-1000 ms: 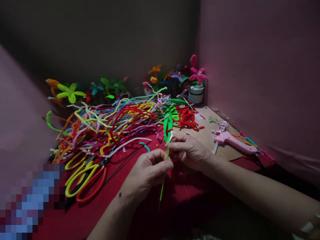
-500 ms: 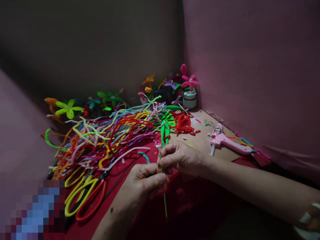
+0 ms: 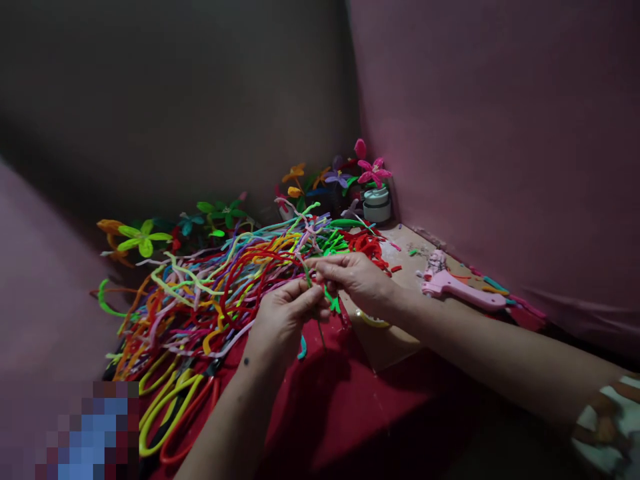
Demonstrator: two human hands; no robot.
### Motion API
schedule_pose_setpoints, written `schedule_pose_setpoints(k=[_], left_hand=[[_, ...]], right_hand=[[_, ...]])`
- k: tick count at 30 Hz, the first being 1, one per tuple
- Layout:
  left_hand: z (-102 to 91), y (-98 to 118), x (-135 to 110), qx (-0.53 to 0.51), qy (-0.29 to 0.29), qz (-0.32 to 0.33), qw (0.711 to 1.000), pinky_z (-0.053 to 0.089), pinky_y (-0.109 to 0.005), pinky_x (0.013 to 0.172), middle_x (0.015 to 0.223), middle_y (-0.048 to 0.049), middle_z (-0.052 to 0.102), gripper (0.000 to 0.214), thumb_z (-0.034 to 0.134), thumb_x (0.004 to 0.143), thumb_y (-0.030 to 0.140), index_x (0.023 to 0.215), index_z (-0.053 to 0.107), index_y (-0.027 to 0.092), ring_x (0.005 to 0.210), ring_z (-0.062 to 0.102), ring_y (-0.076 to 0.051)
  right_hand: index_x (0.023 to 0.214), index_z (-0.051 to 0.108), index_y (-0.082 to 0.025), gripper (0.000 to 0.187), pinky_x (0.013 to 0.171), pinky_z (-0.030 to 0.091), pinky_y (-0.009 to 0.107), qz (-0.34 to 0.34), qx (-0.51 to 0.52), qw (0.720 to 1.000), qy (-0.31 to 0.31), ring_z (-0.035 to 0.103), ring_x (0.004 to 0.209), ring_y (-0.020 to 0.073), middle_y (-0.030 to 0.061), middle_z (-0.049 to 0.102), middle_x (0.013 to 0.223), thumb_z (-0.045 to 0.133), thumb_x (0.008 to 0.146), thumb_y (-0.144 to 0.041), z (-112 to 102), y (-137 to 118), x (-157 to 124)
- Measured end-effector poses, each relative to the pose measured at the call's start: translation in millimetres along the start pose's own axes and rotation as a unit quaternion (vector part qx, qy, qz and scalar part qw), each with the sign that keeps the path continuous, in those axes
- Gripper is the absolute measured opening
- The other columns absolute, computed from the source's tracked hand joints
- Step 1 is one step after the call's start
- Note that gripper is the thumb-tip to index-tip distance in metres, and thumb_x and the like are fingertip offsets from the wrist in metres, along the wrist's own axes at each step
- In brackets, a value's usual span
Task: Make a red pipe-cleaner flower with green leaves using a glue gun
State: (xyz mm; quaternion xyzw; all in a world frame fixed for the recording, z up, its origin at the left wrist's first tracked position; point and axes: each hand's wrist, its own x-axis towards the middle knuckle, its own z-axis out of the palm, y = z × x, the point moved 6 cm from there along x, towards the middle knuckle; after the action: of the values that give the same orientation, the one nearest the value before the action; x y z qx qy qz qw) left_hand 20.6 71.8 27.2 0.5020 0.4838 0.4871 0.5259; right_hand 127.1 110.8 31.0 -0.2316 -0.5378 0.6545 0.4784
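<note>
One head-worn view, facing forward and down; left hand (image 3: 285, 313) and right hand (image 3: 357, 280) near, surface (image 3: 345, 400) beneath, flowers (image 3: 145, 239) far.

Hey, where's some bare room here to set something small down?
Mainly the red cloth before the brown board, between the left forearm and right forearm. A smaller patch: the board's near corner, below the yellow ring. The left is crowded with fuzzy stems and yellow tool handles, the back with fuzzy flowers.

Hands (image 3: 281, 312) — two; held stem (image 3: 307, 272) — one; pink glue gun (image 3: 463, 290), one; pale jar (image 3: 377, 211), one.
</note>
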Motion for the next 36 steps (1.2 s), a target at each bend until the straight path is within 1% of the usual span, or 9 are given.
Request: schedule_pose_setpoints(k=[5,7,9,11,18,23,27,32,36], left_hand=[[-4.8,4.7,25.8,-0.074,0.033,0.023,0.996,0.031,-0.015,0.038,0.064,-0.0020,0.062,0.018,0.068,0.070,0.027,0.075,0.060,0.012,0.043,0.044,-0.004],[-4.9,1.6,34.1,-0.103,0.051,0.031,0.993,0.027,-0.013,0.037,0.064,-0.0020,0.062,0.019,0.069,0.068,0.025,0.075,0.059,0.011,0.042,0.041,-0.002],[-4.9,-6.4,39.6,-0.130,0.069,0.030,0.989,0.029,-0.013,0.039,0.062,-0.0017,0.062,0.020,0.071,0.065,0.024,0.073,0.058,0.011,0.044,0.043,-0.003],[-5.0,-16.4,42.2,-0.151,0.075,0.025,0.985,0.034,-0.014,0.042,0.062,-0.0015,0.061,0.022,0.073,0.063,0.024,0.075,0.060,0.011,0.046,0.046,-0.004],[-18.0,-30.5,37.4,-0.160,0.069,0.006,0.985,0.032,-0.016,0.036,0.061,-0.0023,0.061,0.023,0.071,0.060,0.025,0.075,0.061,0.010,0.043,0.044,-0.005],[-25.6,-31.9,38.8,-0.152,0.064,0.003,0.986,0.023,-0.014,0.034,0.060,0.0001,0.060,0.024,0.068,0.065,0.028,0.080,0.059,0.013,0.037,0.035,-0.003],[-21.4,-28.7,37.2,-0.112,0.051,0.000,0.992,0.016,-0.015,0.034,0.059,0.0032,0.054,0.028,0.068,0.067,0.036,0.080,0.060,0.013,0.035,0.024,0.000],[-4.8,-20.1,27.1,0.024,0.005,-0.023,0.999,0.017,-0.016,0.037,0.056,0.0049,0.048,0.033,0.072,0.062,0.041,0.077,0.063,0.013,0.039,0.027,-0.001],[-1.2,-20.6,23.3,0.068,0.008,-0.033,0.997,0.016,-0.017,0.038,0.046,0.0069,0.040,0.028,0.074,0.059,0.035,0.065,0.061,0.012,0.038,0.026,-0.002]], right_hand=[[0.096,0.066,-0.014,0.023,0.054,0.040,0.022,-0.082,-0.244,0.953,0.159,0.053,0.059,0.0089,0.0026,0.065,0.078,0.056,0.076,-0.019,-53.6,-30.9,8.9],[0.083,0.069,-0.014,0.018,0.063,0.041,0.023,-0.099,-0.452,0.874,0.148,0.058,0.071,0.0125,0.0049,0.068,0.082,0.053,0.075,-0.013,-62.2,-40.9,9.7],[0.076,0.069,-0.015,0.016,0.060,0.039,0.024,-0.038,-0.646,0.755,0.105,0.059,0.069,0.0148,0.0061,0.068,0.077,0.053,0.075,-0.014,-68.0,-36.4,10.8],[0.073,0.069,-0.014,0.015,0.056,0.036,0.026,0.018,-0.741,0.668,0.071,0.058,0.065,0.0172,0.0088,0.068,0.073,0.055,0.074,-0.018,-72.5,-27.3,10.7],[0.079,0.069,-0.009,0.014,0.068,0.036,0.031,0.019,-0.785,0.616,0.058,0.055,0.086,0.0249,0.0176,0.066,0.087,0.056,0.073,-0.011,-74.6,1.0,16.0],[0.083,0.067,-0.013,0.021,0.067,0.033,0.032,-0.045,-0.782,0.617,0.082,0.050,0.079,0.0215,0.0133,0.063,0.083,0.047,0.084,-0.017,-75.4,-9.2,9.8],[0.085,0.070,-0.020,0.016,0.069,0.031,0.032,-0.121,-0.761,0.636,0.036,0.047,0.078,0.0194,0.0079,0.058,0.080,0.053,0.083,-0.021,-57.6,-12.7,2.7],[0.084,0.071,-0.022,0.014,0.061,0.033,0.026,-0.188,-0.572,0.797,-0.043,0.046,0.067,0.0133,0.0020,0.051,0.071,0.058,0.081,-0.021,-37.6,-5.8,-1.0],[0.087,0.068,-0.019,0.017,0.060,0.038,0.024,-0.124,-0.343,0.929,-0.065,0.051,0.063,0.0108,-0.0008,0.056,0.069,0.069,0.070,-0.022,-38.3,-3.0,-0.2]])
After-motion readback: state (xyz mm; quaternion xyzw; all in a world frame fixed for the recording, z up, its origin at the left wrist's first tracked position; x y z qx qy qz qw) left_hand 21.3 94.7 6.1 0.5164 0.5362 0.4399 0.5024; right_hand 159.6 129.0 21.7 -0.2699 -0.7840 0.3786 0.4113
